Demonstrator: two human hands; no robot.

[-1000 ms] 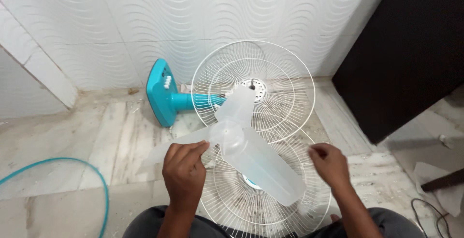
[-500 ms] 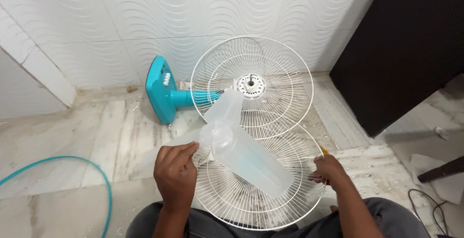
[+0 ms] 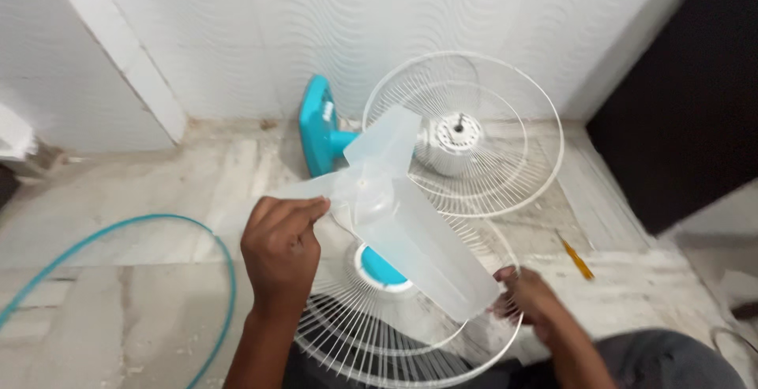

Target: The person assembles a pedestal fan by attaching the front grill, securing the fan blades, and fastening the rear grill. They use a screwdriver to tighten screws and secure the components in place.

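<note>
Fingers (image 3: pixel 304 209) of the left hand (image 3: pixel 278 251) were curled closed on one blade of the translucent three-bladed plastic fan propeller (image 3: pixel 399 227), held up over the lap. Right hand (image 3: pixel 527 300) was blurred; its fingers looked hooked over the rim of the round white wire fan guard (image 3: pixel 371 342), close by the tip of the long blade, though how firmly could not be told.

Guard lay flat near the knees, thin radial wires, a turquoise disc cap (image 3: pixel 383 266) at its centre, dust specks on the wires.

Risks, as judged: the thin blade might flex or crack, being gripped at one blade only; the blade tip might snag in the wires; the loosely held guard might slide on smooth stone.

Beyond, a pencil-like yellow tool (image 3: pixel 575 256) lay on the mottled marble floor (image 3: pixel 142 184), well apart from the hands. A turquoise hose (image 3: pixel 207 235) curved at the left.

Farther off, the second white wire guard (image 3: pixel 505 176) stood tilted with the motor hub and bare shaft (image 3: pixel 458 130) at its centre, on a turquoise stand and base (image 3: pixel 317 132) lying on its side. Wavy-textured white wall tiles (image 3: pixel 316 26) behind; a dark panel (image 3: pixel 695 89) at right.
</note>
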